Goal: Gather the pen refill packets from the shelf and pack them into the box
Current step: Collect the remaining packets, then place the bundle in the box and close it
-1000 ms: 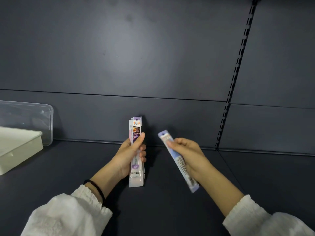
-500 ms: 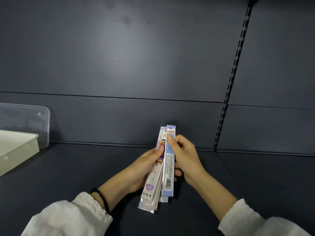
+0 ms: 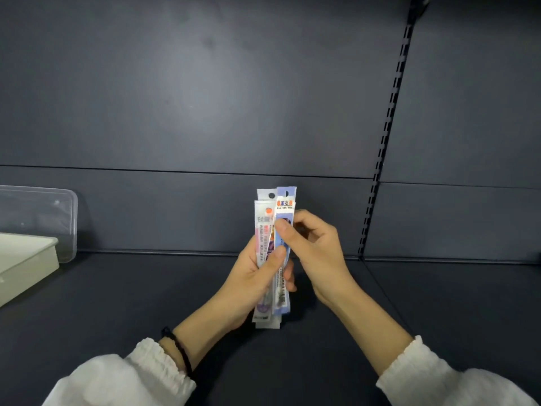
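A bundle of several slim pen refill packets (image 3: 273, 212) stands upright above the dark shelf (image 3: 117, 303), white and pink ones at the left, a blue one at the right. My left hand (image 3: 251, 282) is wrapped around the bundle's lower half, thumb across its front. My right hand (image 3: 313, 250) holds the blue packet from the right, thumb pressed on its face. The cream box (image 3: 26, 265) sits at the far left edge of the shelf.
A clear plastic lid (image 3: 41, 218) leans against the back wall behind the box. A slotted upright (image 3: 383, 148) divides the back panel at the right. Dark shelf surface stretches to both sides of my hands.
The right hand brought the blue packet from its own side over to the bundle in the left hand. The bundle has since been straightened upright and raised a little.
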The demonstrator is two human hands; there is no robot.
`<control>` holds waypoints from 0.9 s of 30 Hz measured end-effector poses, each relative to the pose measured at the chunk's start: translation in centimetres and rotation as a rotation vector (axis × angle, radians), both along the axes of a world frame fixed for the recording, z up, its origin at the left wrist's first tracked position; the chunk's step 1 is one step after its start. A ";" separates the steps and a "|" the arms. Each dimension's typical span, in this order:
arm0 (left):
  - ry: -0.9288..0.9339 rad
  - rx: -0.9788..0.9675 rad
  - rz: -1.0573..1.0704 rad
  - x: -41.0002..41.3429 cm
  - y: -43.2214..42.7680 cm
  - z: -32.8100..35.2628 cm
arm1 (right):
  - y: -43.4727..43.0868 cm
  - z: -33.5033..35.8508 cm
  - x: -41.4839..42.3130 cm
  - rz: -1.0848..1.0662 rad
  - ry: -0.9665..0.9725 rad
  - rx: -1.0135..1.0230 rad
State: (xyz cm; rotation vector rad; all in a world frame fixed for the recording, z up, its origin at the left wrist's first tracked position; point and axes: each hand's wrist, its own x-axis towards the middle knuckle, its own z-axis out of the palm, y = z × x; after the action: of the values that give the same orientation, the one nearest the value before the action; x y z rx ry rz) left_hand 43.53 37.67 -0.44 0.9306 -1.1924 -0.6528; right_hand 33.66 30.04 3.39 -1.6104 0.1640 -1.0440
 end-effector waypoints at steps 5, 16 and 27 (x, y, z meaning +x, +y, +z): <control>-0.069 0.250 -0.043 1.2 0.4 -1.4 | -1.1 -1.2 0.1 -0.032 0.130 -0.047; -0.145 0.410 -0.062 1.1 0.7 -1.3 | -2.2 -1.6 -0.7 -0.110 0.242 0.209; -0.242 0.373 -0.043 -8.9 -3.7 0.8 | -7.4 -1.1 -11.8 -0.195 0.344 0.178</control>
State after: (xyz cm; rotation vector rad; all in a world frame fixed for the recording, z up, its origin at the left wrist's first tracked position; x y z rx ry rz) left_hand 34.59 34.00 0.39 1.3290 -1.3314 -0.8317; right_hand 21.88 22.65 2.30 -1.6218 0.6393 -0.8627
